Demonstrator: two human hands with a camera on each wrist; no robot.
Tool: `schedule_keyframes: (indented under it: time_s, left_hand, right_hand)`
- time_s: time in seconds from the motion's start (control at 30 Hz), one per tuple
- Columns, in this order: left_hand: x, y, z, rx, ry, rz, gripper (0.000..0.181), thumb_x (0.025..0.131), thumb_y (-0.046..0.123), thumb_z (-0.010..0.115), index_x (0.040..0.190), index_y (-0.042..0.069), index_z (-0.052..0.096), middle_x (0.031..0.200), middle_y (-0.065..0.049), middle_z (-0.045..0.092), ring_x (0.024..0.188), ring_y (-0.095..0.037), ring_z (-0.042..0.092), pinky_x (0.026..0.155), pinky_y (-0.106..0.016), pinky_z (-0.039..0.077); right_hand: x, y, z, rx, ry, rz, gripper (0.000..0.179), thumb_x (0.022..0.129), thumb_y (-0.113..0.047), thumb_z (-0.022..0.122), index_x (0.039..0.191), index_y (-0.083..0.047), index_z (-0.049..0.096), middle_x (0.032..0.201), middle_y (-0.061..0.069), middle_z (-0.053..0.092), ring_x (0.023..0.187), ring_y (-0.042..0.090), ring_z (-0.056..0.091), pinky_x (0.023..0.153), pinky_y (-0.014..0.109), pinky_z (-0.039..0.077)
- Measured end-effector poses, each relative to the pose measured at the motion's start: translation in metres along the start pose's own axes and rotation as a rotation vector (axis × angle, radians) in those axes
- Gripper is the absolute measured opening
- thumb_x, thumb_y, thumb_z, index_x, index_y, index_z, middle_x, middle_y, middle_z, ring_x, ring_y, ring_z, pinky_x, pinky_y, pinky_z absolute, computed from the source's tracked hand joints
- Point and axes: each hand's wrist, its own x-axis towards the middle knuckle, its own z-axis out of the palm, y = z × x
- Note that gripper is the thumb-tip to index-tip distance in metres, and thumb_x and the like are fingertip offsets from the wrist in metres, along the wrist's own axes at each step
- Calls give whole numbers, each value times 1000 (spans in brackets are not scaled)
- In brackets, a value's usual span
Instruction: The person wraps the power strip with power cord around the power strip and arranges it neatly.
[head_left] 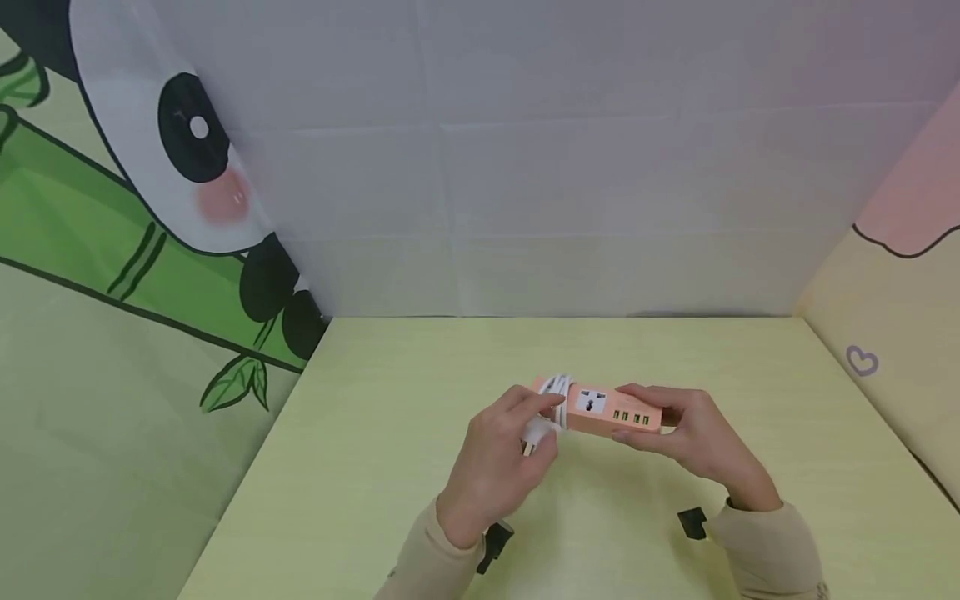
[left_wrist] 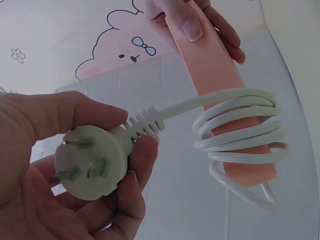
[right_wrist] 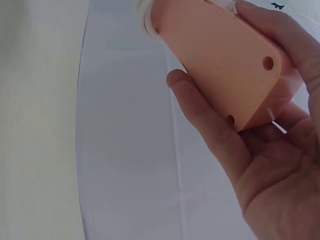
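A pink power strip (head_left: 602,410) is held above the table, with one multi-hole socket and several USB ports facing up. My right hand (head_left: 693,429) grips its right end between thumb and fingers; the right wrist view shows the strip's plain underside (right_wrist: 215,55) with screw holes. White cord (left_wrist: 245,130) is wound several times round the strip's other end. My left hand (head_left: 504,454) pinches the white three-pin plug (left_wrist: 92,162) at its ribbed neck, prongs turned toward the left wrist camera. From the plug the cord runs straight to the coils.
The pale yellow table (head_left: 360,467) lies beneath both hands. A grey-white backdrop (head_left: 540,183) rises at its far edge, and printed cloth with a panda and bamboo (head_left: 112,217) hangs at the left. Black straps (head_left: 495,546) show near the wrists.
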Motion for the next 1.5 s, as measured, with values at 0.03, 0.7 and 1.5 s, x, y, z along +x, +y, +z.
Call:
schedule_keyframes:
  time_s: [0.03,0.7,1.5]
  left_hand:
    - [0,-1,0,-16,16,3,33,87,1,68,120,7,72,101,-4,66,64,-10,51,54,-15,43]
    - [6,-17,0,-107,179,73,32,85,14,84,115,11,74,109,-4,61,86,-13,63,67,-19,55]
    - [8,-28,-7,-298,62,-180,22,85,21,83,106,20,77,114,2,58,86,-13,54,71,-23,49]
  right_hand:
    - [0,0,0,3,-8,1,52,82,-18,86,130,-7,68,112,11,74,77,9,65,64,25,55]
    - [-1,-12,18,55,-157,-107,51,83,-23,86,130,-10,69,105,-1,75,79,7,66,69,26,57]
    - [1,-21,22,24,-159,-179,50,82,-20,86,128,-11,70,111,2,76,84,5,68,70,27,58]
